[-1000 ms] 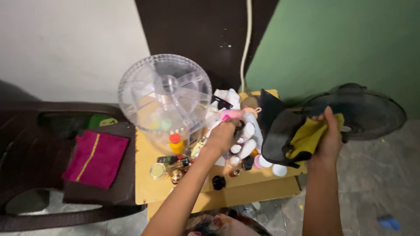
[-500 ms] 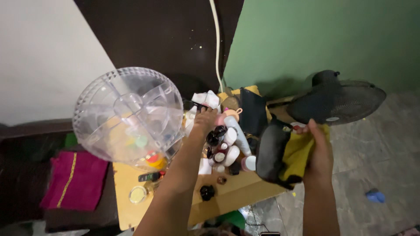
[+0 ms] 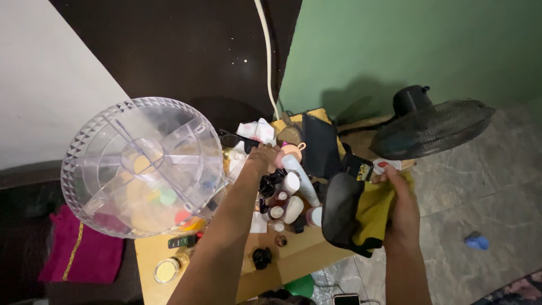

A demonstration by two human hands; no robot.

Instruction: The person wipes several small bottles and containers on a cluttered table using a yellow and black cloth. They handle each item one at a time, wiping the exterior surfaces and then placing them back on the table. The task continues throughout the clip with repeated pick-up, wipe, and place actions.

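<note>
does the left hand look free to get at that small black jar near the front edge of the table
Probably not straight away. The left hand is among the bottles farther back and looks closed on something. The black jar sits in the open beside the forearm.

Black-and-yellow pouch (image 3: 358, 212) — held open, tilted — beside clustered white bottles (image 3: 293, 195).

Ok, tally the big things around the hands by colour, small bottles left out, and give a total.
Clear: 1, the round organiser
Black: 2, the fan and the flat pouch
Black and yellow: 1, the bag in the right hand
Magenta: 1, the cloth
Total: 5
</note>
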